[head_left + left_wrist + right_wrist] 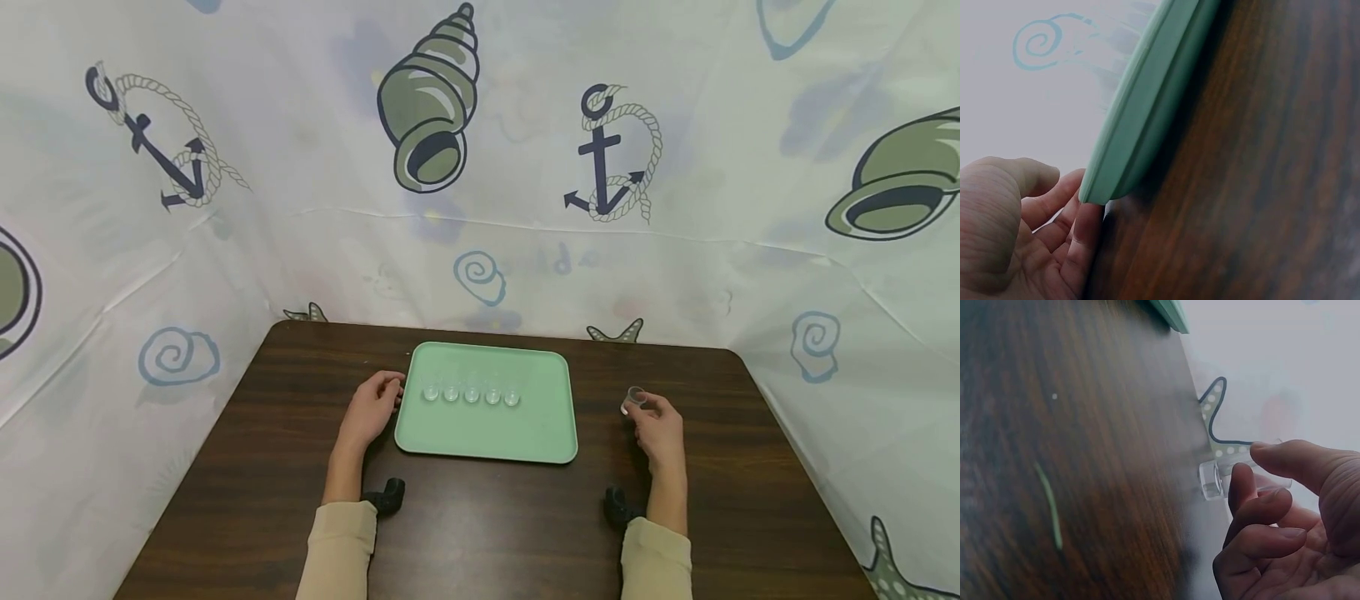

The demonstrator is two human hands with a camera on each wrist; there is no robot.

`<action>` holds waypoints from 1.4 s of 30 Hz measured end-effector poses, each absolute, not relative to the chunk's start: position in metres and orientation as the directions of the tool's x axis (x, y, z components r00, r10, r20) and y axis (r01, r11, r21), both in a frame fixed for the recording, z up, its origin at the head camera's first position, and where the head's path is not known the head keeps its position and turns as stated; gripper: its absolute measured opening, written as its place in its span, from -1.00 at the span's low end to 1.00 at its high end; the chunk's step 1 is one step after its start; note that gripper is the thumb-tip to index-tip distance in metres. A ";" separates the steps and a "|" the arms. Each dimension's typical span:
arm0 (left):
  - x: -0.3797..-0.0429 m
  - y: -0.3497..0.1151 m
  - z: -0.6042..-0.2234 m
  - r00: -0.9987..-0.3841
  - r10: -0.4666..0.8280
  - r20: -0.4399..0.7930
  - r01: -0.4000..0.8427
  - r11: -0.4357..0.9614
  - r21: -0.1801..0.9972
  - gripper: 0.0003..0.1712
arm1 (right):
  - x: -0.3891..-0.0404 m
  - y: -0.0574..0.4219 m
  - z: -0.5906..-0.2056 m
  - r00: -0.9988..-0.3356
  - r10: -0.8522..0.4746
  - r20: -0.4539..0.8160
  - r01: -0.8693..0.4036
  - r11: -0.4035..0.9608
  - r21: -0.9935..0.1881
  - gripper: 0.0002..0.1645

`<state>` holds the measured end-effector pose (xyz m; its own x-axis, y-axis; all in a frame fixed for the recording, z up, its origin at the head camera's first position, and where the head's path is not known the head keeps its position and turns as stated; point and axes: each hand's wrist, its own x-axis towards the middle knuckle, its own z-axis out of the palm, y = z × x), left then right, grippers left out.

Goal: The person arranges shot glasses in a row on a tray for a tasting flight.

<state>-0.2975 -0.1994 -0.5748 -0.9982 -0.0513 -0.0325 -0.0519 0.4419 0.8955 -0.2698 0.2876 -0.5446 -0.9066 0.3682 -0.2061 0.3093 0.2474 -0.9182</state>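
Thumb and fingers of my right hand (660,432) pinch a clear shot glass (635,395) above the right side of the table. Its thick base (1211,481) points toward the tabletop in the right wrist view. A row of several similar clear glasses (472,394) stands on a pale green tray (480,436) in the middle. My left hand (367,412) lies beside the tray's left edge, fingers loosely bent and fingertips right at the rim. In the left wrist view, the thumb is off the tray (1138,106), whose corner hides part of the fingers.
The tray rests on a dark brown wooden table (487,533). Pale cloth (337,267) printed with shells and anchors hangs behind and at the sides. A black wrist mount (387,497) sits on the left arm, another (619,507) on the right.
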 end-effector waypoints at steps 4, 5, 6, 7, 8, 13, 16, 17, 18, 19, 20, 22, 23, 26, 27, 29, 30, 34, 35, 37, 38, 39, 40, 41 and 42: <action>-0.297 -0.199 -0.574 -0.998 -0.050 -0.033 -0.052 0.440 0.897 -0.54 | -0.270 0.288 -0.543 -0.908 0.367 -0.203 0.309 0.259 -0.915 -0.44; -0.297 -0.199 -0.574 -0.998 -0.049 -0.033 -0.051 0.441 0.896 -0.54 | -0.270 0.289 -0.543 -0.909 0.364 -0.202 0.308 0.261 -0.915 -0.44; -0.297 -0.199 -0.573 -0.998 -0.048 -0.033 -0.051 0.442 0.896 -0.54 | -0.270 0.289 -0.543 -0.910 0.362 -0.202 0.308 0.262 -0.915 -0.43; -0.297 -0.199 -0.573 -0.998 -0.048 -0.032 -0.050 0.443 0.895 -0.54 | -0.270 0.289 -0.543 -0.911 0.360 -0.204 0.308 0.261 -0.915 -0.42; -0.296 -0.199 -0.573 -0.998 -0.047 -0.031 -0.049 0.444 0.895 -0.54 | -0.270 0.289 -0.543 -0.911 0.358 -0.204 0.308 0.261 -0.915 -0.42; -0.297 -0.199 -0.573 -0.998 -0.049 -0.030 -0.048 0.441 0.896 -0.55 | -0.270 0.288 -0.541 -0.913 0.358 -0.197 0.300 0.261 -0.918 -0.43; -0.297 -0.199 -0.573 -0.998 -0.049 -0.029 -0.047 0.441 0.896 -0.55 | -0.271 0.286 -0.539 -0.916 0.357 -0.183 0.288 0.268 -0.919 -0.46; -0.297 -0.199 -0.574 -0.998 -0.049 -0.029 -0.047 0.440 0.897 -0.55 | -0.271 0.285 -0.538 -0.917 0.357 -0.177 0.283 0.272 -0.920 -0.47; -0.297 -0.199 -0.574 -0.998 -0.049 -0.028 -0.047 0.440 0.897 -0.55 | -0.272 0.284 -0.537 -0.918 0.355 -0.176 0.282 0.274 -0.919 -0.48; -0.297 -0.199 -0.574 -0.998 -0.048 -0.028 -0.046 0.441 0.896 -0.55 | -0.272 0.283 -0.537 -0.921 0.350 -0.171 0.275 0.273 -0.922 -0.47; -0.297 -0.200 -0.575 -0.999 -0.047 -0.028 -0.046 0.441 0.896 -0.54 | -0.272 0.281 -0.536 -0.924 0.344 -0.169 0.270 0.271 -0.924 -0.48; -0.297 -0.200 -0.575 -0.999 -0.047 -0.027 -0.045 0.441 0.896 -0.54 | -0.272 0.278 -0.535 -0.928 0.334 -0.165 0.260 0.265 -0.928 -0.47; -0.296 -0.200 -0.575 -0.998 -0.048 -0.027 -0.046 0.441 0.896 -0.54 | -0.272 0.276 -0.534 -0.931 0.328 -0.161 0.252 0.261 -0.932 -0.47; -0.297 -0.201 -0.575 -0.998 -0.048 -0.026 -0.045 0.442 0.896 -0.54 | -0.274 0.269 -0.532 -0.937 0.313 -0.152 0.237 0.255 -0.937 -0.48; -0.297 -0.201 -0.575 -0.999 -0.048 -0.026 -0.044 0.442 0.896 -0.54 | -0.274 0.267 -0.532 -0.940 0.307 -0.148 0.232 0.258 -0.938 -0.47; -0.297 -0.201 -0.575 -0.998 -0.049 -0.025 -0.045 0.442 0.896 -0.54 | -0.275 0.262 -0.531 -0.944 0.299 -0.143 0.225 0.263 -0.938 -0.47; -0.297 -0.201 -0.575 -0.998 -0.049 -0.025 -0.044 0.442 0.896 -0.54 | -0.275 0.260 -0.531 -0.945 0.295 -0.143 0.225 0.264 -0.938 -0.48; -0.297 -0.201 -0.576 -0.998 -0.050 -0.026 -0.046 0.444 0.895 -0.54 | -0.277 0.252 -0.529 -0.950 0.278 -0.139 0.214 0.259 -0.942 -0.50; -0.296 -0.201 -0.576 -0.998 -0.050 -0.027 -0.047 0.444 0.895 -0.54 | -0.277 0.250 -0.529 -0.951 0.275 -0.138 0.211 0.257 -0.943 -0.51; -0.296 -0.201 -0.576 -0.998 -0.048 -0.029 -0.047 0.444 0.895 -0.54 | -0.277 0.247 -0.529 -0.953 0.270 -0.135 0.206 0.253 -0.945 -0.51; -0.296 -0.201 -0.576 -0.998 -0.048 -0.030 -0.048 0.443 0.895 -0.54 | -0.278 0.246 -0.529 -0.954 0.268 -0.136 0.206 0.254 -0.945 -0.51; -0.296 -0.201 -0.576 -0.998 -0.047 -0.030 -0.048 0.442 0.896 -0.53 | -0.278 0.245 -0.529 -0.955 0.264 -0.136 0.205 0.254 -0.945 -0.52; -0.296 -0.201 -0.576 -0.999 -0.046 -0.029 -0.046 0.439 0.897 -0.53 | -0.279 0.243 -0.530 -0.956 0.263 -0.132 0.201 0.252 -0.947 -0.53; -0.296 -0.201 -0.576 -0.999 -0.044 -0.028 -0.045 0.437 0.898 -0.53 | -0.280 0.242 -0.530 -0.957 0.260 -0.128 0.195 0.251 -0.948 -0.54; -0.296 -0.201 -0.576 -0.999 -0.041 -0.028 -0.043 0.434 0.900 -0.53 | -0.280 0.241 -0.530 -0.959 0.256 -0.124 0.190 0.251 -0.949 -0.54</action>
